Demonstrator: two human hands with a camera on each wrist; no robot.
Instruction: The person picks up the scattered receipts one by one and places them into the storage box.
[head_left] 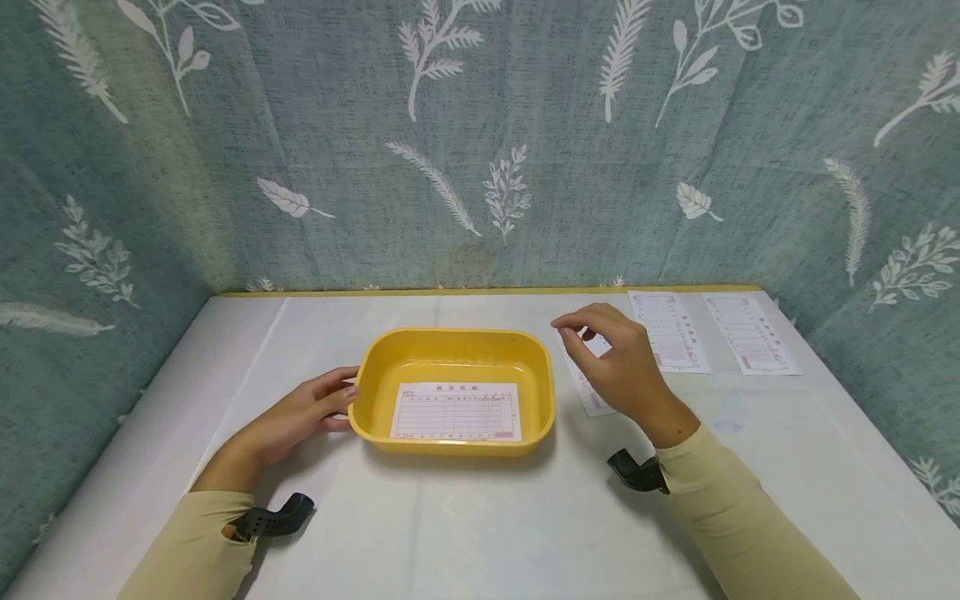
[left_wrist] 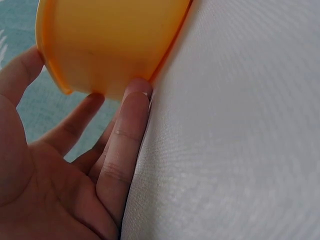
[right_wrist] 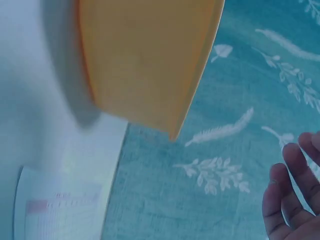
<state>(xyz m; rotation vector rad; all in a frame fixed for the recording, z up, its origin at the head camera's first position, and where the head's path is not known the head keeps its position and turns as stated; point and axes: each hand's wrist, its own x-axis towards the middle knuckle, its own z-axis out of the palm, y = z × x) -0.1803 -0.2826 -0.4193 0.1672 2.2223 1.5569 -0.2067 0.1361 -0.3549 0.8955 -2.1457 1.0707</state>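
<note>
A yellow plastic basin [head_left: 457, 343] stands on the table in the head view, with a printed paper form [head_left: 456, 412] lying flat inside on its bottom. My left hand [head_left: 303, 412] rests against the basin's left end; in the left wrist view its fingertips [left_wrist: 137, 90] touch the outer wall and the thumb meets the rim. Right of the basin, my right hand [head_left: 615, 362] hovers over another form [head_left: 596, 404], partly hiding it. Its fingers bend loosely, with nothing between thumb and index finger. The right wrist view shows those fingers [right_wrist: 287, 195] apart from the basin [right_wrist: 145, 60].
Two more printed forms, one nearer [head_left: 671, 333] and one farther right [head_left: 752, 333], lie near the table's back edge. A white cloth covers the table [head_left: 465, 533]. Green leaf-patterned fabric [head_left: 322, 150] hangs behind and at both sides.
</note>
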